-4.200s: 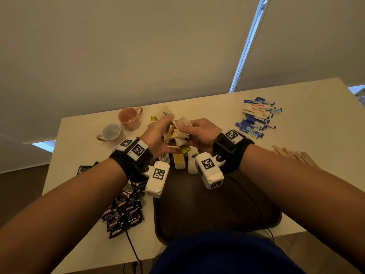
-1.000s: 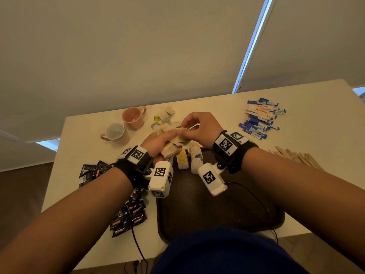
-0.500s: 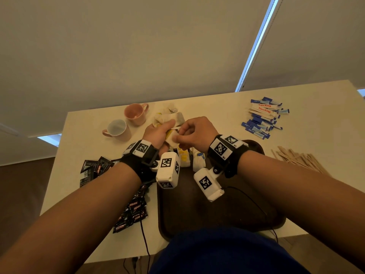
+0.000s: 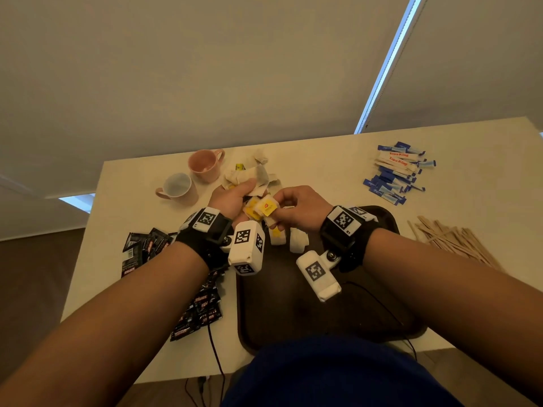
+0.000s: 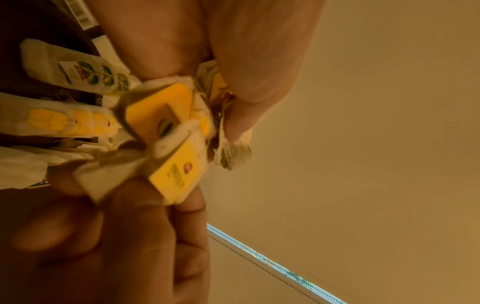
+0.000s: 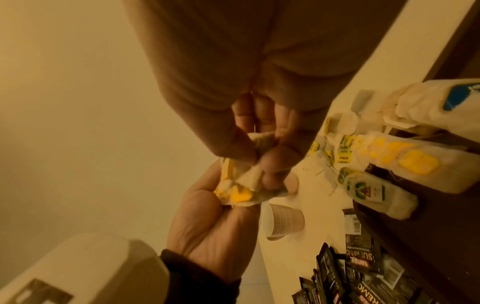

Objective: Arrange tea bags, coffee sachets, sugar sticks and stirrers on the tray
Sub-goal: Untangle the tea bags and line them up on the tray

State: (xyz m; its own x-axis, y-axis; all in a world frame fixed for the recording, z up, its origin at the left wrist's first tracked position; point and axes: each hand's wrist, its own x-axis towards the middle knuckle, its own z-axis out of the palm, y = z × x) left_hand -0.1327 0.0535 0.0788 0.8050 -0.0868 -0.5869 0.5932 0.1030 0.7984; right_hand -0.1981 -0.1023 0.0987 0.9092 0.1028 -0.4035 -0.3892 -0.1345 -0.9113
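White table is backed by drawn blinds, with a bright strip seen between them. Dark tray is set at the near edge. Tea bags with yellow tags are held as a bunch between both hands, above the tray's far rim. Left hand is curled round the bunch, thumb on top; right hand pinches one bag at its end with thumb and fingertips. Bunch is crumpled, so no clear long axis can be told. Three rows of bags are laid on the tray's far edge, long axes running away from the body. More bags are piled beyond the hands. Coffee sachets are scattered left of the tray. Sugar sticks are piled far right, mostly crosswise. Stirrers are fanned at right. Two mugs are stood far left.
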